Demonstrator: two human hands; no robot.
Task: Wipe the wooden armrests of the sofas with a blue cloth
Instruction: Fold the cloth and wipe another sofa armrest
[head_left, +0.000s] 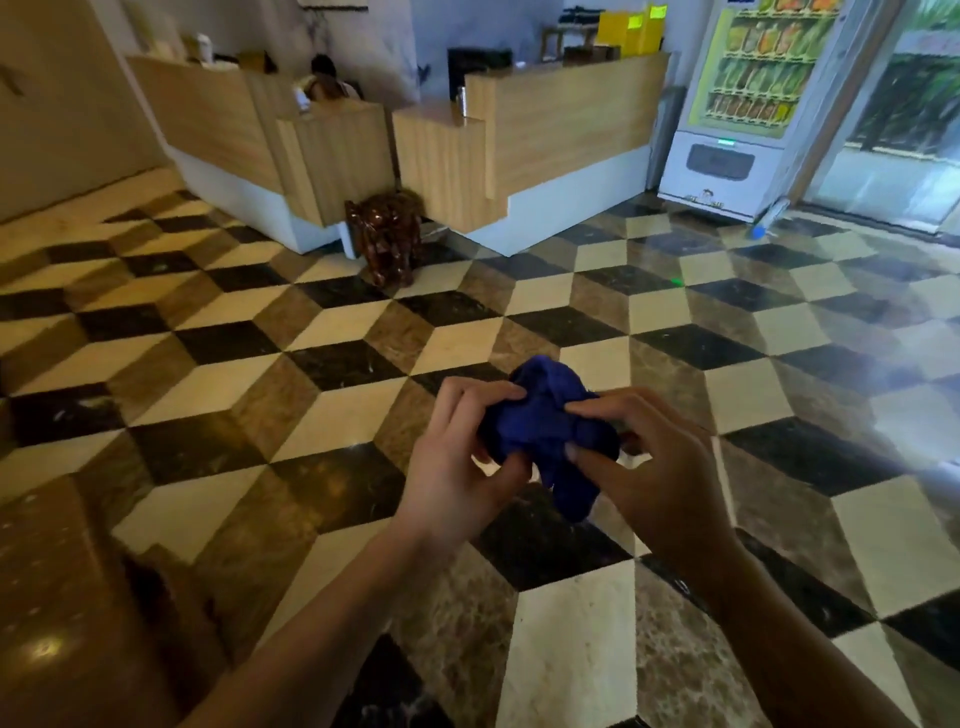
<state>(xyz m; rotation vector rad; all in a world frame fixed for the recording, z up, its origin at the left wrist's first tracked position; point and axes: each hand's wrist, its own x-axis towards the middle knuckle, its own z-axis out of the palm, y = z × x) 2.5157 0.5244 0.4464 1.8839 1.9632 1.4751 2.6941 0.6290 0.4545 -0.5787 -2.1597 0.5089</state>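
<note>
A crumpled dark blue cloth (545, 426) is bunched between both hands, held in the air over the tiled floor in the lower middle of the head view. My left hand (457, 457) pinches its left side with thumb and fingers. Its right side is gripped by my right hand (654, 467), fingertips pressed into the fabric. A glossy dark wooden surface (57, 587) fills the bottom left corner; I cannot tell whether it is a sofa armrest. No sofa is plainly in view.
A light wooden reception counter (561, 135) spans the back, with a person seated behind its left section. A carved dark wooden stool (387, 239) stands before the counter. A vending machine (753, 104) is at the back right beside glass doors. Checkered marble floor (311, 374) lies ahead.
</note>
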